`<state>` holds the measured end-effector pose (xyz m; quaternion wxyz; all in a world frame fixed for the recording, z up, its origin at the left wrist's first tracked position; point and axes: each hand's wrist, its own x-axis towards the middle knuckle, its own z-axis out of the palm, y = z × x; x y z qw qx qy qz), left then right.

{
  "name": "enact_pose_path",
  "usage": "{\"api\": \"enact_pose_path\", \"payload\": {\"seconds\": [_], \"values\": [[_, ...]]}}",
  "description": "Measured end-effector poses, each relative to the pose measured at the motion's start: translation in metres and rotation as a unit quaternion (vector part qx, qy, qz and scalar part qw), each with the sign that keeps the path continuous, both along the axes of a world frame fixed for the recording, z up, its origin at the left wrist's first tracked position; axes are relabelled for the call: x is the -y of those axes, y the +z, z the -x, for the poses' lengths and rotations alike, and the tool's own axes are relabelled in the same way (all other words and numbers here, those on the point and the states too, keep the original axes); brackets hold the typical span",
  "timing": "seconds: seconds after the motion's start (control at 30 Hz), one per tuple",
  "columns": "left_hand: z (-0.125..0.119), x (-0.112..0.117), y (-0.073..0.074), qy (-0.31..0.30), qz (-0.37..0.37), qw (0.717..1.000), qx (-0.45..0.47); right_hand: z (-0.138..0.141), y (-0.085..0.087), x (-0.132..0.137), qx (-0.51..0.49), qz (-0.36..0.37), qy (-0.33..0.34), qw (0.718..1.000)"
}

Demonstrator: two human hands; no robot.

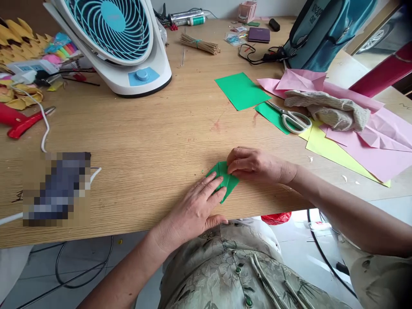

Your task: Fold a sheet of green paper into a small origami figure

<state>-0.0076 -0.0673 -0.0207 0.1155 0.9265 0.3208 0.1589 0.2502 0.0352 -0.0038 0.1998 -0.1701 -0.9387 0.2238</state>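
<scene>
Wood-grained bench (144,150) under both hands, with some faint red stains near the middle. Close to its front edge, folded green paper (229,182), lying on the wood. Left hand (197,205) spread over it from the left, fingers extended and pressing from above, without grip. Right hand (254,165) at the upper right edge, fingers bunched and, as far as visible, pinching the paper there; fingertips partly hidden.

By its look, very light, thin, rather crisp; probably easy to crease, also easy to tear or to let slide on the smooth wood. Best to take hold at the folded edge, between thumb and forefinger, with flat fingers as a weight on the middle; better not to crush the pointed lower end.

Farther out, to the upper right, a green sheet (243,91) and scissors (298,123), near yellow paper (328,150) and pink paper (383,159). No writing visible on these papers.

On the fan (128,47), small lettering on the blue hub (113,16), too faint to read. On the blue backpack (325,34), pale capital letters, tilted, not clear enough to spell out. On the green-and-white tube (197,20) far behind, possibly print, too small. At the left, dark strokes (17,196) like handwriting, beside a pixelated dark item (61,193); not legible.
</scene>
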Motion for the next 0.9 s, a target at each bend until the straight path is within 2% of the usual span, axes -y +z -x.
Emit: {"api": "enact_pose_path", "payload": {"seconds": [0.1, 0.2, 0.27, 0.43, 0.53, 0.63, 0.73, 0.9], "values": [[0.001, -0.001, 0.002, -0.007, -0.007, 1.000, 0.016, -0.001, 0.003, -0.008, 0.016, 0.025, 0.059, 0.998], [0.000, 0.001, 0.005, 0.008, -0.015, 1.000, 0.020, -0.005, 0.005, -0.011, 0.036, 0.048, 0.081, 0.995], [-0.002, 0.002, 0.006, 0.034, -0.019, 0.999, 0.030, -0.008, 0.004, -0.011, 0.039, 0.028, 0.083, 0.995], [-0.008, 0.005, 0.004, 0.098, -0.018, 0.993, 0.071, -0.006, -0.005, -0.013, 0.026, -0.077, 0.080, 0.993], [-0.011, 0.005, 0.004, 0.124, -0.020, 0.990, 0.068, -0.001, -0.010, -0.015, 0.012, -0.091, 0.088, 0.992], [-0.014, 0.006, 0.004, 0.148, -0.023, 0.986, 0.075, 0.005, -0.012, -0.016, -0.017, -0.062, 0.088, 0.994], [-0.015, 0.007, 0.005, 0.166, -0.039, 0.982, 0.077, 0.009, -0.012, -0.017, -0.039, -0.001, 0.085, 0.996], [-0.017, 0.015, 0.004, 0.161, -0.067, 0.982, 0.071, 0.013, -0.009, -0.018, -0.019, 0.094, 0.065, 0.993]]}}
